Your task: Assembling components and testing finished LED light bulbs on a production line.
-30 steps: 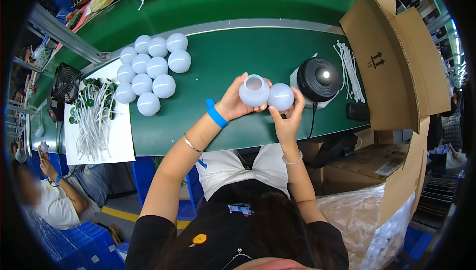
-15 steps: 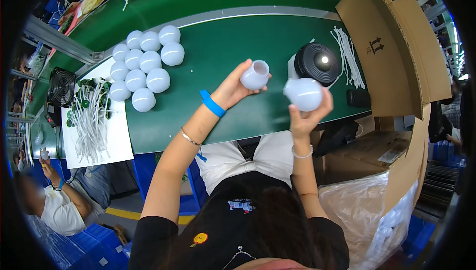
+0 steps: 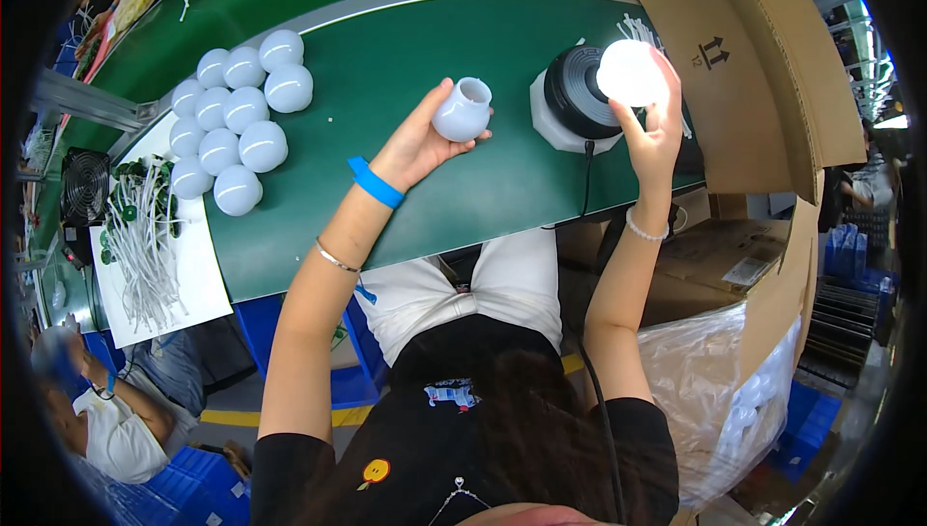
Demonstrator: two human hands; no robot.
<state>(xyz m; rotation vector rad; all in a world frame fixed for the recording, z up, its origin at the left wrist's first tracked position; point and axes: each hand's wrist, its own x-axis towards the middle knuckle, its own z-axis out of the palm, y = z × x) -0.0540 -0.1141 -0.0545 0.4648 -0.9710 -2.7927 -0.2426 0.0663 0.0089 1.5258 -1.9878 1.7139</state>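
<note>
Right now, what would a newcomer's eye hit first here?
The brightly glowing white globe in the right hand, in front of the right part of the black round device. Next, the unlit globe in the left hand, its opening showing, over the green table. Then the cluster of pale globes at the table's left.

Smooth, glossy globe shade (image 3: 458, 118) gleaming upper centre, matt cardboard carton (image 3: 739, 91) upper right, crinkly plastic bag (image 3: 688, 371) lower right
</note>
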